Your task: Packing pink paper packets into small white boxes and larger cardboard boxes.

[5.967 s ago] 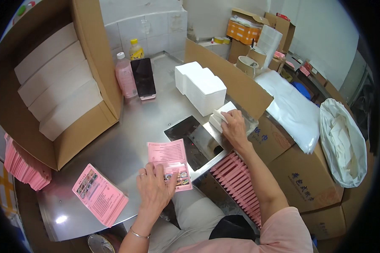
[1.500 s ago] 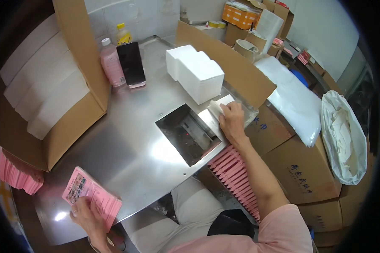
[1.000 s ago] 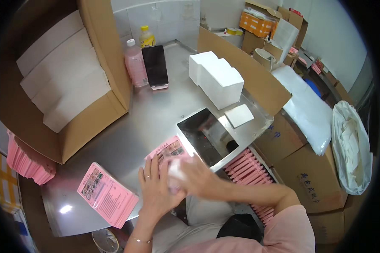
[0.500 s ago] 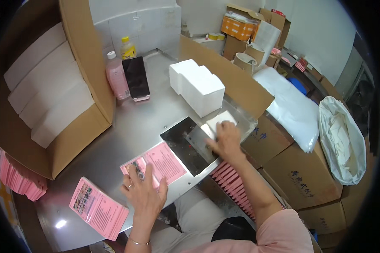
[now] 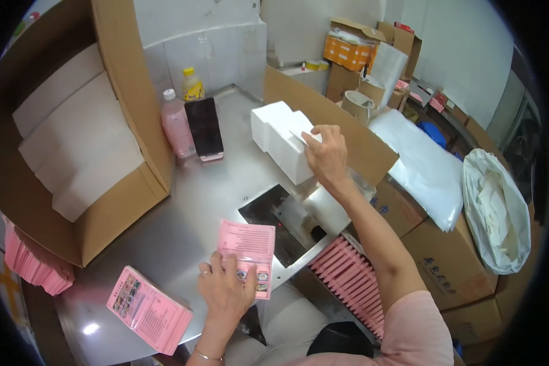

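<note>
My left hand (image 5: 227,287) rests on a pink printed plastic packet (image 5: 247,239) with a crease across its middle, its fingers curled over the lower part and its thumb along the right side. At the tall stack of white folded paper napkins (image 5: 280,137), my right hand (image 5: 328,155) pinches the top corner nearest me, with thumb and fingers closed on a thin napkin edge. Between the packet and the stack, a black plate with a grey metal piece (image 5: 277,229) lies in the steel tabletop. A pile of similar pink packets (image 5: 149,311) sits left of my left hand.
A cardboard box of white napkin stacks (image 5: 125,213) stands at the left. Behind are a pink bottle (image 5: 177,125), a yellow-capped bottle (image 5: 193,85) and a dark phone (image 5: 205,129). Pink packets fill a box (image 5: 351,280) below the table edge. Cartons (image 5: 451,250) stand right.
My right hand has left the white paper by the black plate and risen to the napkin stack. Under my left hand, the pink packet has turned to stand lengthwise toward me.
</note>
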Motion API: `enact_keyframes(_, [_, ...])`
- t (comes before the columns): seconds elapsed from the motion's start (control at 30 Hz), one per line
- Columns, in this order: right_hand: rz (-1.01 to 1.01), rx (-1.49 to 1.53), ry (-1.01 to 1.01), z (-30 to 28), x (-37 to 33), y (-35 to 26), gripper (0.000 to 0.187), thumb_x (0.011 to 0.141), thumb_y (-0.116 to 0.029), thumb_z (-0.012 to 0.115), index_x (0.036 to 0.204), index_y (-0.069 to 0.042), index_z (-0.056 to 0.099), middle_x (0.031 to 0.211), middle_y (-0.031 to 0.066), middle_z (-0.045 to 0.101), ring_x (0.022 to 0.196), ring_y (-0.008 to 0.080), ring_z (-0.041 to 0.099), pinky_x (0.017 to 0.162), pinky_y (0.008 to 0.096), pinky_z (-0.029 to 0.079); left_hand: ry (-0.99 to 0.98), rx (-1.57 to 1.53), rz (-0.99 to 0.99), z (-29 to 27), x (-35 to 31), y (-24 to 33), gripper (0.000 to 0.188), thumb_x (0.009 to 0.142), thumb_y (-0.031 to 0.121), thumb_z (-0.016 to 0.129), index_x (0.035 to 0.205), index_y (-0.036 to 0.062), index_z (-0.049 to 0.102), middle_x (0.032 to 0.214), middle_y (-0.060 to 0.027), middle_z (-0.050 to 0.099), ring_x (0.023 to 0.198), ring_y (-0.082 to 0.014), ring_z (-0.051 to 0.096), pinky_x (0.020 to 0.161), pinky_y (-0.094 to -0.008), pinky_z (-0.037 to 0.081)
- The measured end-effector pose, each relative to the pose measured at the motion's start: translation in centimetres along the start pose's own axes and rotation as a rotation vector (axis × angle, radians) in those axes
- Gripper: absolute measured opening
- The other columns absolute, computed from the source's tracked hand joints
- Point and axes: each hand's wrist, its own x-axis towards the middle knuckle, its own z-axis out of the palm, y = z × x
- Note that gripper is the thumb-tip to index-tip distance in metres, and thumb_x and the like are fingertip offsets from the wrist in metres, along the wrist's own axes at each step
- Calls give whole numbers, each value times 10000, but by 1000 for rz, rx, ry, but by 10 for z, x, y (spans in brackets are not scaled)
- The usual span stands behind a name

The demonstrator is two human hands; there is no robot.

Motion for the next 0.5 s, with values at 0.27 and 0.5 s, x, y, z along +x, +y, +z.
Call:
enact_keyframes(0.27, [29,78,-258,21,-7,-5,192,816,-145,668,961,-64,763,924,116,611,933,286,572,785,439,467,-5,-60,-42,-2,-4,-1,386,780,322,751,1035,55,637,1089,-178,559,889,-342,494,737,-445,411])
enact_keyframes(0.5, [109,59,-291,24,-2,-6,203,838,-183,658,905,-8,737,917,142,601,922,312,575,764,452,470,37,-1,-55,-3,-4,3,366,793,353,731,997,66,635,1083,-178,545,904,-337,486,779,-446,374])
